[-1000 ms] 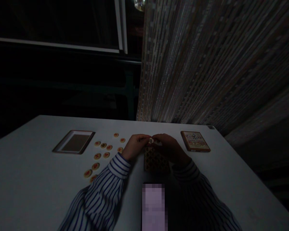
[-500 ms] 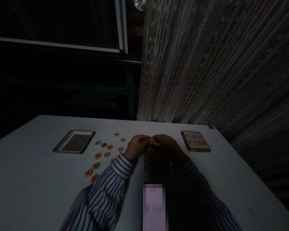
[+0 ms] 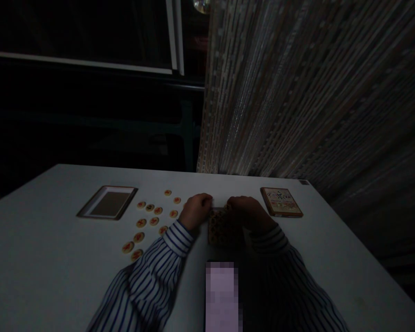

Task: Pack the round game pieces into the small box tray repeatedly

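Overlapping the dim box [image 3: 221, 245], right hand [image 3: 249, 213], like left hand [image 3: 195, 211], leaves its grip unclear.

In front of you, a shadowed rectangular tray [image 3: 222, 246] is lying flat, holding closely packed round pieces [image 3: 213, 228], while other pale discs [image 3: 141, 223], mostly red-marked, are lying scattered to its left.

String curtain [image 3: 249, 92] far R, hangs just behind white table [image 3: 55, 276]. Pale frame [image 3: 173, 37] w/ dark panel [image 3: 76, 27], far L. Shiny round obj. [image 3: 202, 5] up top, far ctr, partly cut off. Sm. dark sticker [image 3: 303, 183] on table's far R corner. Phone [image 3: 222, 295] near ctr, pixelated.
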`<state>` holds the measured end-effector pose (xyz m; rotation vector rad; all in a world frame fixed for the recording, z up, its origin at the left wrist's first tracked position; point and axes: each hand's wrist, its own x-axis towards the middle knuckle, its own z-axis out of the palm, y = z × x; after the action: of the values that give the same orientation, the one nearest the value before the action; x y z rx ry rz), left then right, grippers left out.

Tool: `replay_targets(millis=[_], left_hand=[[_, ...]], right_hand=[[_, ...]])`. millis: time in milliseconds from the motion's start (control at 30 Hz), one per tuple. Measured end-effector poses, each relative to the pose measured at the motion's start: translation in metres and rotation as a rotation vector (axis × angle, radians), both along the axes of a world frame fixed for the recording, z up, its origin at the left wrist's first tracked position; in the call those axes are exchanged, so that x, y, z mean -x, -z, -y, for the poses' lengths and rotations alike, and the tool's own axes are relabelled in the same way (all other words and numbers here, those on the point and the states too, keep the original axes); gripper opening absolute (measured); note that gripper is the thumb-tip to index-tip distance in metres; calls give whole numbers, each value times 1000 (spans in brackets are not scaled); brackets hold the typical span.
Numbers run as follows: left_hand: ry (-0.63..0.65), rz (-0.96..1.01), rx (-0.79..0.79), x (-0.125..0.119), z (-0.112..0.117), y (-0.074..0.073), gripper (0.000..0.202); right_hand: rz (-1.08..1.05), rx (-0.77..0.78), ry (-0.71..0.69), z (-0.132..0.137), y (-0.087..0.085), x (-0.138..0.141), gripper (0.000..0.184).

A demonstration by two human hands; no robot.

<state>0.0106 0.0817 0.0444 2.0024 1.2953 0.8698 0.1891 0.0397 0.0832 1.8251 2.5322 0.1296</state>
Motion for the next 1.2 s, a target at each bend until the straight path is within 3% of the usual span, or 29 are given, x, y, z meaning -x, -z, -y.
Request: replay_targets(millis=[167, 533, 1200], left_hand=[[-8, -159, -19, 0, 2, -3, 26], [15, -303, 21, -2, 4, -4, 28], [55, -369, -37, -2, 4, 1, 28]], right_hand=[[67, 18, 35, 4, -1, 2, 20], [113, 54, 56, 4, 5, 6, 25], [133, 74, 85, 4, 7, 15, 25]])
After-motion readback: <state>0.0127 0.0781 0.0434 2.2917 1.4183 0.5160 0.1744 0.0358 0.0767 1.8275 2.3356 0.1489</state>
